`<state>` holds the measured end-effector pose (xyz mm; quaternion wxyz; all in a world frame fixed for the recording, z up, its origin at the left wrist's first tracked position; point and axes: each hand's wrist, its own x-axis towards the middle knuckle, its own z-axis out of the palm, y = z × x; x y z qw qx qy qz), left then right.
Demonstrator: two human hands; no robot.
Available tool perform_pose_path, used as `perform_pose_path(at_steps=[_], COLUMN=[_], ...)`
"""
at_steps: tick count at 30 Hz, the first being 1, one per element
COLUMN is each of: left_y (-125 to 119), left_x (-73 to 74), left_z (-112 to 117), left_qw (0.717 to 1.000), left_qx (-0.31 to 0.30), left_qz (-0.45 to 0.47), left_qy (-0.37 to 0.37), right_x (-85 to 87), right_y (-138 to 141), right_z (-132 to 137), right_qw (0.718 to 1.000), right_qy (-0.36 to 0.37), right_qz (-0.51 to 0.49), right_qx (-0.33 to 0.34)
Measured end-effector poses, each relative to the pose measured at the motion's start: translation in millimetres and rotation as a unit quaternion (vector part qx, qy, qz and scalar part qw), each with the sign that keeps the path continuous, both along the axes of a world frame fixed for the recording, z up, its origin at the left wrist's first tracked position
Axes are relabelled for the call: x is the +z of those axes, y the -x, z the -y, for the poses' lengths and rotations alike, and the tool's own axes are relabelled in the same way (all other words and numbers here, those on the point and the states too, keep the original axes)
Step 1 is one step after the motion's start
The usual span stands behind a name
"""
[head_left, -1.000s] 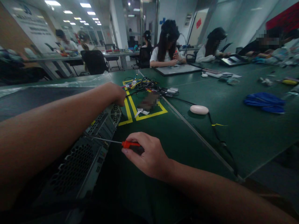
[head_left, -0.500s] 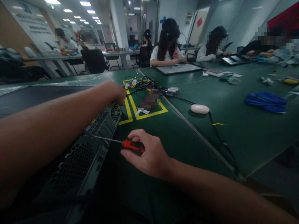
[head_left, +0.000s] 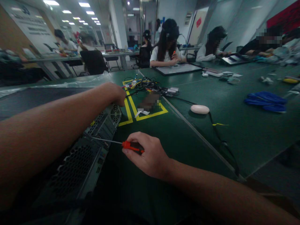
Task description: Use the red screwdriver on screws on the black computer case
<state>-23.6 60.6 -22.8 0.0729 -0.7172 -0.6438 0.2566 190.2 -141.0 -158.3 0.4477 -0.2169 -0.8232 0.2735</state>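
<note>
A computer case [head_left: 96, 159] lies at the left of the green table, its vented back panel facing right. My right hand [head_left: 148, 154] is closed around the red and black handle of a screwdriver [head_left: 130, 146]. The screwdriver's shaft runs left to the back panel, where my left forearm stands close above it and the tip is hard to make out. Reaching across the case, my left hand [head_left: 117, 94] rests at its far corner near a round fan grille [head_left: 115, 113]. Its fingers are mostly hidden behind the hand.
Tangled cables [head_left: 147, 84] and a dark blurred object [head_left: 150, 101] lie by yellow tape [head_left: 153, 116]. Right of them are a pale oval case [head_left: 200, 109], a black cord [head_left: 217, 134] and a blue bundle [head_left: 266, 101]. Several people sit beyond, one at a flat panel [head_left: 178, 69].
The thumb and fingers of my right hand have closed in on the screwdriver's handle from a looser, more spread hold. My left hand has stayed where it was.
</note>
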Motion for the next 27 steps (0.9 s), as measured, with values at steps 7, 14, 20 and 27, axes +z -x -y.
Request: perform_pose_path(at_steps=[7,14,20,27], left_y=[16,19,30,27], left_x=[-11.4,-13.1,-18.5,-20.4], left_z=[-18,-24,-35,-32], left_qw=[1.0,0.998,0.999,1.0], left_qx=[-0.023,-0.047,-0.039,-0.019], left_qz=[-0.017,-0.046,-0.006,-0.007], left_qy=[-0.007,0.002,0.01,-0.002], right_x=[1.3,-0.8,-1.4,-2.2], right_y=[0,1,0,0], right_z=[0,-1,-1,-1], right_qw=[1.0,1.0,1.0,1.0], right_qy=[-0.004,-0.012,-0.01,-0.023], right_qz=[-0.014,-0.014,0.001,-0.012], right_qx=[0.003,0.007,0.012,0.008])
